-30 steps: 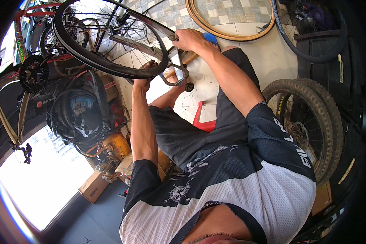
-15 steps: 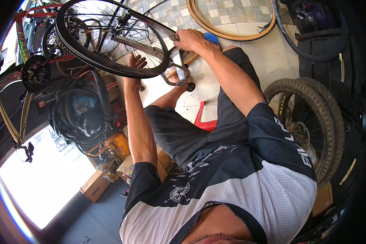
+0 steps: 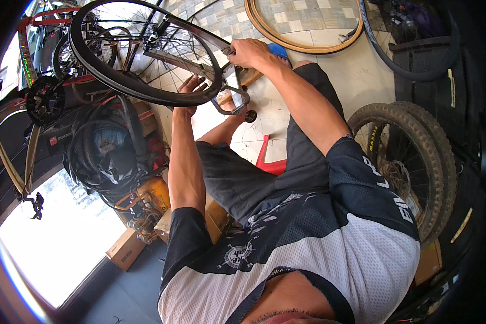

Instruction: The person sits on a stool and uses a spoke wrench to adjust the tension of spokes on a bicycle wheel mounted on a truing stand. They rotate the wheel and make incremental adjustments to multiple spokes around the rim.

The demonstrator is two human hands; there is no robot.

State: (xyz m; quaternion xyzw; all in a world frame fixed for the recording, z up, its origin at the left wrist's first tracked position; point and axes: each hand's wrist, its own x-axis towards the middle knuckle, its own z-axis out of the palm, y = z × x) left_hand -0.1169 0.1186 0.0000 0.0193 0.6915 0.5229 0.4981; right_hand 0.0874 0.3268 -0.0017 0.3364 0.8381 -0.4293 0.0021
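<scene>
A bicycle wheel [image 3: 129, 90] with a black deep rim and thin spokes sits in a metal truing stand [image 3: 242, 99]. At the near side of the rim is my left hand [image 3: 191, 89], fingers stretched out and slightly apart, with the rim crossing in front of its lower part. Whether the fingertips touch the spokes, I cannot tell. My right hand [image 3: 249, 54] is closed at the right side of the stand, its fingers on the stand's arm; exactly which part they grip is hidden.
Tan tires [image 3: 313, 49] lie on the tiled floor ahead, beside a dark tire [image 3: 394, 62]. Knobby mountain bike wheels [image 3: 443, 156] stand at the right. A red stool [image 3: 270, 162] shows between my legs. Left are a bike frame [image 3: 16, 167], bundled black tubes [image 3: 81, 146] and a cardboard box [image 3: 125, 249].
My left hand has moved slightly right and its fingers have swung closer to the rim and spokes. My right hand stays in place on the stand.
</scene>
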